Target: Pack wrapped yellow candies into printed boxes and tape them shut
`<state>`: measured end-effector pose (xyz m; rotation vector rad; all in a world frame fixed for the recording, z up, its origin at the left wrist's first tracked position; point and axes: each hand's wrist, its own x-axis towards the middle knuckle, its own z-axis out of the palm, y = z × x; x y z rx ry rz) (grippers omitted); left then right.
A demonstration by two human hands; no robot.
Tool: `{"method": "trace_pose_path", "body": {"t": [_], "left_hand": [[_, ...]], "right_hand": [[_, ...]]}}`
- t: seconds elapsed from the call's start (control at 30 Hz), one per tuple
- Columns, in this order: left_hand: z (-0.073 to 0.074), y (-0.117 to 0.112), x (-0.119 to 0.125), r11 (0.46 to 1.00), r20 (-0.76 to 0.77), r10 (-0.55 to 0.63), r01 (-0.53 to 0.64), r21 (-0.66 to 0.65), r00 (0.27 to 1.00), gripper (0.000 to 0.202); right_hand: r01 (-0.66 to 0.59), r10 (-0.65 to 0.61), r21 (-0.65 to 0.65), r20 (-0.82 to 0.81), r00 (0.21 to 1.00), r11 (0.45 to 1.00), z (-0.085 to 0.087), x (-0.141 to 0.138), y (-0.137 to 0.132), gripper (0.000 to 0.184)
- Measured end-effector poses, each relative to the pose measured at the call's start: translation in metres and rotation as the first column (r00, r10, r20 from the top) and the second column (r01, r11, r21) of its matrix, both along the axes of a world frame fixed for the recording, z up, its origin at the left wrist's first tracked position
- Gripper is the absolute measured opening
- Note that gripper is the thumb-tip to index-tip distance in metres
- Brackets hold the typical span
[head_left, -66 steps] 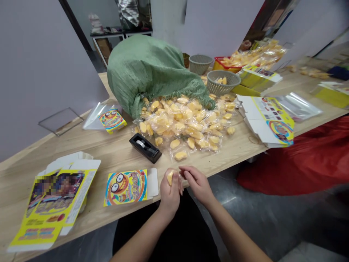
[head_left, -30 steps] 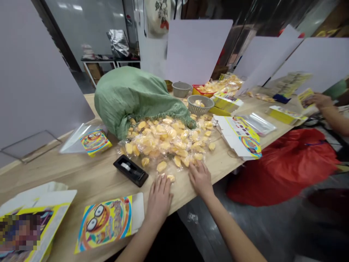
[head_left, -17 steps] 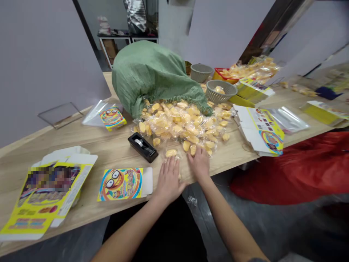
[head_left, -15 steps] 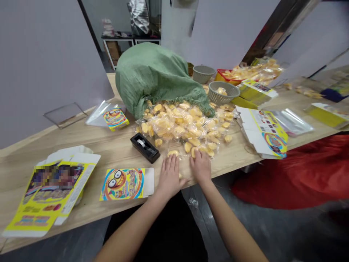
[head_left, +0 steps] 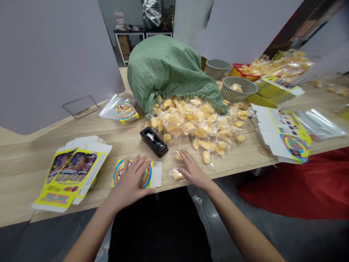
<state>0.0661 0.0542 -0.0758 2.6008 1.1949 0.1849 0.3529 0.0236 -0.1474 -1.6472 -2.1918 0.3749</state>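
My left hand (head_left: 130,183) is spread, palm down, over a flat yellow carton (head_left: 156,174) with a cartoon face, covering part of its print. Whether it presses on the carton I cannot tell. My right hand (head_left: 194,171) has its fingers stretched out at two small clear packets of yellow pieces (head_left: 176,175) near the table's front edge; its fingertips partly cover the farther one. Beyond it lies a heap of the same wrapped pieces (head_left: 191,118), spilling from a green woven sack (head_left: 166,69). A black tape dispenser (head_left: 154,142) stands between the carton and the heap.
Flattened yellow cartons (head_left: 72,174) are stacked at left. A small yellow box (head_left: 127,112) rests on clear plastic bags (head_left: 107,108). Grey baskets (head_left: 238,89) and a red basket (head_left: 245,72) stand at back right. An open carton (head_left: 283,133) lies at right, above red cloth (head_left: 300,189).
My left hand has moved left from the packets to over the flat carton. My right hand has drawn back from the heap towards the near packets. The view has shifted left.
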Motion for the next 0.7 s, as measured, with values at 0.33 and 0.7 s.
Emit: {"method": "trace_pose_path", "body": {"t": [0.33,0.7], "left_hand": [[-0.024,0.013,-0.025,0.997,-0.108,0.065,-0.060,0.047,0.992,0.109],[-0.027,0.010,-0.026,0.995,-0.061,0.049,-0.043,0.088,0.997,0.105]], "right_hand": [[-0.243,0.239,0.100,0.056,0.969,0.965,-0.002,-0.030,-0.024,0.058],[-0.092,0.093,0.065,-0.009,0.996,0.994,0.015,-0.100,0.004,0.046]]}}
